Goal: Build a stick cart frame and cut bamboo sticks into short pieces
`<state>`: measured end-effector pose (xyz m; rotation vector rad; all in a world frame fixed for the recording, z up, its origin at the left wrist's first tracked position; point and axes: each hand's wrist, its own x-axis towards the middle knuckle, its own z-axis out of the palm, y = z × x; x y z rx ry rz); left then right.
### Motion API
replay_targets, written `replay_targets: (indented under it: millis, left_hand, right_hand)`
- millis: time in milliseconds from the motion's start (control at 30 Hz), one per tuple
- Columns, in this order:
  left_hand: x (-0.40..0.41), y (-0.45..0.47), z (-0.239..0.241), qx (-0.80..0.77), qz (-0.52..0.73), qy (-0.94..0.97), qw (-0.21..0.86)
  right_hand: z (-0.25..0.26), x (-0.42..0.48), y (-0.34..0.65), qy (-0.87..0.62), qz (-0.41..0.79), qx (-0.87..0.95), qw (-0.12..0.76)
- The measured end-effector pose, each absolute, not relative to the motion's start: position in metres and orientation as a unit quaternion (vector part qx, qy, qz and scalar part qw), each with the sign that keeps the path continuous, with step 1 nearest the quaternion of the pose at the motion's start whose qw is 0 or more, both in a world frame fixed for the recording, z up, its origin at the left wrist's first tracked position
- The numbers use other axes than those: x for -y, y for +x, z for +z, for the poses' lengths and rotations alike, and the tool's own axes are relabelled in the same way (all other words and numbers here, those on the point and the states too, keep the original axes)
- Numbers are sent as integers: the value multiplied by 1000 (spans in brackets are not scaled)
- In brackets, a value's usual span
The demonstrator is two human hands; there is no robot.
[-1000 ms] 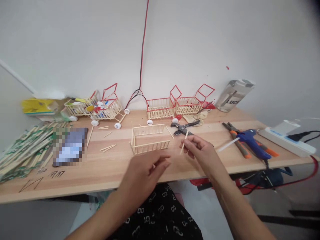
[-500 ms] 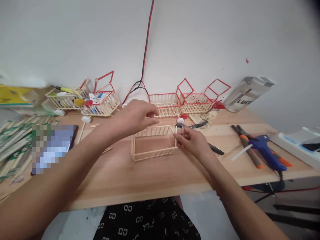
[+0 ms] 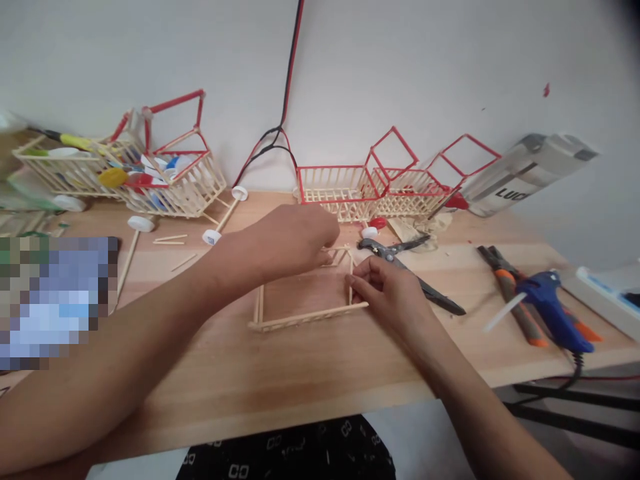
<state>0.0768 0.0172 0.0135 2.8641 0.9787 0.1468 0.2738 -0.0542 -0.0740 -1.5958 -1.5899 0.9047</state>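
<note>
A small open frame (image 3: pixel 300 321) of thin pale wooden sticks, with slatted long sides, rests on the wooden table. My right hand (image 3: pixel 387 290) pinches the short stick at its right end between thumb and fingers. Over the far side of the frame, my left hand (image 3: pixel 305 233) is curled down, its fingertips closed at the far rail near the right corner. The left hand and forearm hide part of that rail. Black-handled pliers (image 3: pixel 435 293) lie just beyond my right hand.
Finished stick carts with red trim (image 3: pixel 335 193) stand along the wall. At left, another cart (image 3: pixel 175 193) holds coloured bottle caps. A phone (image 3: pixel 107 267) and loose sticks (image 3: pixel 170 241) lie left. To the right are a blue glue gun (image 3: pixel 550 307), orange-handled pliers (image 3: pixel 520 313) and a clear container (image 3: pixel 530 177).
My left hand has come down from above the frame to its far rail, fingers more curled. The right hand still grips the right end. The view has shifted closer.
</note>
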Motion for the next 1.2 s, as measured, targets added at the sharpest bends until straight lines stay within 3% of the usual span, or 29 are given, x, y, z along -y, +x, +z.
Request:
replay_targets:
  millis: [400,767,1200]
  left_hand:
    - [-13,88,4,-356,20,933,43]
    - [-7,91,8,-380,9,925,21]
    - [-6,89,8,-391,9,920,25]
  right_hand:
    - [-77,58,273,-620,352,617,334]
    - [-68,61,267,-628,255,674,295]
    - [-67,59,265,-610,270,690,281]
